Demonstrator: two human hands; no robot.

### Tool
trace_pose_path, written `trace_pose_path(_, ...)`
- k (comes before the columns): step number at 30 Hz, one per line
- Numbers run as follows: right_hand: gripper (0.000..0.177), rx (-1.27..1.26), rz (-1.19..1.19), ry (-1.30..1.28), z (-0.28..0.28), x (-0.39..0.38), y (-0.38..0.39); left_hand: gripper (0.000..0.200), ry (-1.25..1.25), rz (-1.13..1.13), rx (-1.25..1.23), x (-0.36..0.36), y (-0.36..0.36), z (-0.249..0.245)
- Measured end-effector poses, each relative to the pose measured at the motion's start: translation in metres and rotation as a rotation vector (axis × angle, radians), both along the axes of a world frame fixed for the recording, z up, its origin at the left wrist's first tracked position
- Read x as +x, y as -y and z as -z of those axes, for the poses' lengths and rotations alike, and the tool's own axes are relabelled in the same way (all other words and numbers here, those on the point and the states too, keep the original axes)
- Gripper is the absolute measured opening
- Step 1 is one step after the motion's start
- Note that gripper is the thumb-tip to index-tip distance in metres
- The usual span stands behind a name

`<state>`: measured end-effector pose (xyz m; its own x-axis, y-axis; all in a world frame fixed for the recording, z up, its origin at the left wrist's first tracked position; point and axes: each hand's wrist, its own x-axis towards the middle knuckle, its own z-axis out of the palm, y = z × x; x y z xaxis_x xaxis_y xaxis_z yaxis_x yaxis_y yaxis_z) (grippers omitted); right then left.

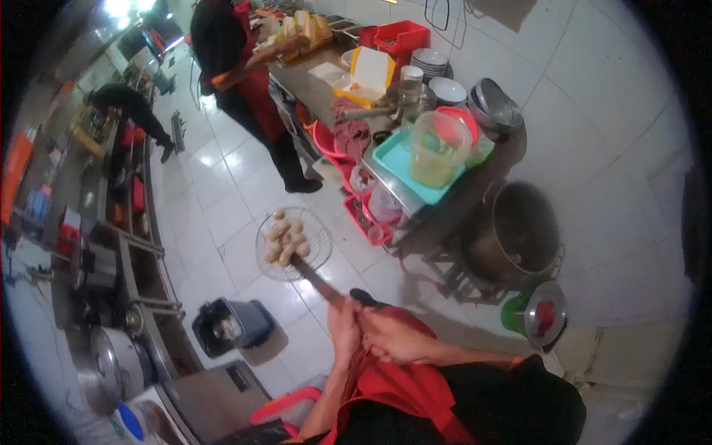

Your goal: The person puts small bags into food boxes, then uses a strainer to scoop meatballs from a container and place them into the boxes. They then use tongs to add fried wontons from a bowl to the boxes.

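A wire skimmer (323, 236) with a long wooden handle (317, 279) is held out over the tiled floor. Several pale brown balls, which look like meatballs (285, 239), lie heaped in its round mesh. My left hand (344, 330) is wrapped round the handle on the side nearer the mesh. Closer to my body, my right hand (393, 338) grips the same handle, and its end is hidden behind my hands and the red apron (400, 378).
A large deep pot (512, 233) stands on the right. Beyond it, a counter carries a turquoise tray (397, 159) with a clear plastic tub (439, 152). A dark bin (233, 326) sits on the floor at left. One person (248, 89) stands at the counter; another (133, 107) bends farther back.
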<state>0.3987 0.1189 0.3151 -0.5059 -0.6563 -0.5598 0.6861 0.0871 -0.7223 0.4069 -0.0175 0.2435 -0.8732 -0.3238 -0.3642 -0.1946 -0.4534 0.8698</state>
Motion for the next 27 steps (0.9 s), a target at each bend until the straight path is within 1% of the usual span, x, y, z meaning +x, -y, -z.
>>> trace_pose_path(1,0.033,0.012,-0.073,-0.025,-0.004,-0.018,0.02,0.013,0.027,-0.095,0.035,-0.013,0.013,-0.008)
trace_pose_path(2,0.037,0.004,-0.091,0.01,-0.009,-0.035,0.04,0.012,0.084,-0.122,0.078,-0.027,0.034,-0.012)
trace_pose_path(3,0.042,-0.012,-0.15,-0.083,0.008,-0.048,0.059,0.012,0.133,-0.152,0.125,-0.043,0.056,-0.015)
trace_pose_path(4,0.043,-0.04,-0.199,-0.252,0.028,-0.062,0.076,0.012,0.114,-0.177,0.131,-0.056,0.072,-0.02)
trace_pose_path(5,0.044,-0.071,-0.253,-0.426,0.031,-0.081,0.092,0.012,0.09,-0.221,0.176,-0.069,0.087,-0.028)
trace_pose_path(6,0.044,-0.077,-0.267,-0.418,0.032,-0.104,0.103,0.011,0.089,-0.211,0.172,-0.083,0.106,-0.032)
trace_pose_path(8,0.045,-0.085,-0.584,-0.306,0.012,-0.149,0.125,0.01,0.109,-0.22,0.151,-0.096,0.142,-0.041)
trace_pose_path(9,0.041,-0.168,-0.537,-0.076,0.033,-0.157,0.135,0.01,0.124,-0.235,0.127,-0.102,0.16,-0.049)
trace_pose_path(10,0.038,-0.061,-0.608,-0.177,0.02,-0.186,0.144,0.009,0.113,-0.242,0.082,-0.113,0.178,-0.056)
trace_pose_path(11,0.038,-0.054,-0.535,-0.205,0.029,-0.207,0.157,0.009,0.11,-0.316,0.074,-0.125,0.199,-0.062)
trace_pose_path(12,0.036,-0.123,-0.502,-0.16,0.046,-0.232,0.171,0.01,0.122,-0.278,0.101,-0.132,0.222,-0.072)
trace_pose_path(13,0.035,-0.122,-0.433,-0.131,0.067,-0.257,0.193,0.01,0.13,-0.23,0.13,-0.139,0.247,-0.076)
trace_pose_path(14,0.035,-0.025,-0.437,-0.089,0.085,-0.283,0.214,0.011,0.14,-0.224,0.131,-0.143,0.27,-0.075)
trace_pose_path(15,0.035,-0.019,-0.465,-0.083,0.107,-0.308,0.24,0.011,0.143,-0.252,0.141,-0.148,0.297,-0.078)
trace_pose_path(17,0.044,-0.004,-0.269,0.101,0.15,-0.353,0.296,0.013,0.179,-0.196,0.227,-0.161,0.355,-0.086)
trace_pose_path(18,0.044,-0.028,-0.262,0.093,0.171,-0.348,0.29,0.015,0.169,-0.167,0.251,-0.145,0.344,-0.082)
trace_pose_path(20,0.057,-0.198,-0.081,0.459,0.184,-0.385,0.361,0.014,0.157,-0.119,0.273,-0.157,0.394,-0.08)
trace_pose_path(21,0.057,-0.197,-0.07,0.443,0.196,-0.388,0.392,0.013,0.17,-0.076,0.299,-0.155,0.412,-0.081)
trace_pose_path(23,0.064,-0.407,0.069,0.747,0.212,-0.422,0.47,0.015,0.201,-0.034,0.302,-0.17,0.461,-0.082)
trace_pose_path(25,0.065,-0.654,0.103,0.885,0.208,-0.441,0.529,0.017,0.177,0.093,0.386,-0.177,0.512,-0.071)
trace_pose_path(27,0.063,-0.616,0.155,0.885,0.18,-0.475,0.6,0.02,0.171,0.106,0.522,-0.202,0.575,-0.08)
